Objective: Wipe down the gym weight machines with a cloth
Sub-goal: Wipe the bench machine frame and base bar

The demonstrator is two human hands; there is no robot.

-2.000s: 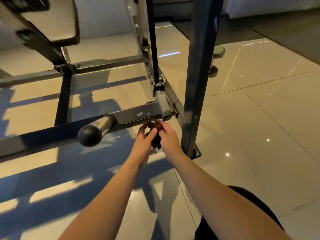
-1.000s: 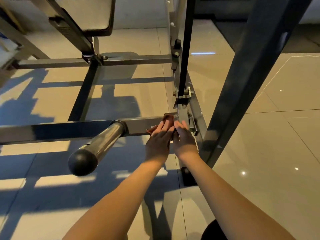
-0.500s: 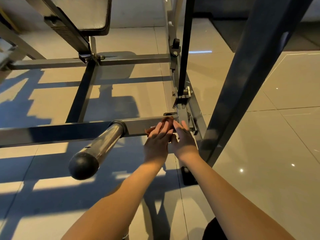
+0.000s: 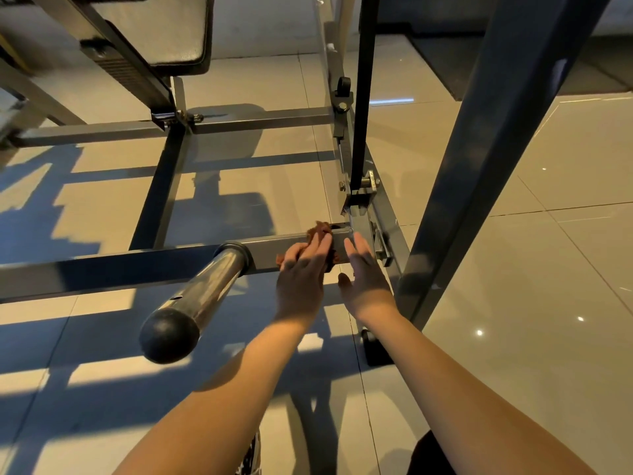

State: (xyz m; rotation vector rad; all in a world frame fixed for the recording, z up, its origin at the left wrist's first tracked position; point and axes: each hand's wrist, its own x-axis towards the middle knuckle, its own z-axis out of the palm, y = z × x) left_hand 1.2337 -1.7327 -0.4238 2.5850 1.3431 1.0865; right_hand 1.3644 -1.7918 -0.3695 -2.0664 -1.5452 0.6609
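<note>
Glossy beige floor tiles lie under a grey weight machine frame. Left hand: fingers straight and close together, pressing a brown cloth flat against the horizontal crossbar; cloth edges show beyond the fingertips and beside the knuckles. Right hand: fingers straight, slightly spread, thumb out, holding nothing, tips at the crossbar's end joint; contact cannot be confirmed. Left of the left fingers, a chrome plate peg with a black end cap juts toward the camera. Right of the right fingers, a dark slanted upright crowds the joint. Just beyond the fingertips sits a bolted bracket; farther off, a seat pad.
</note>
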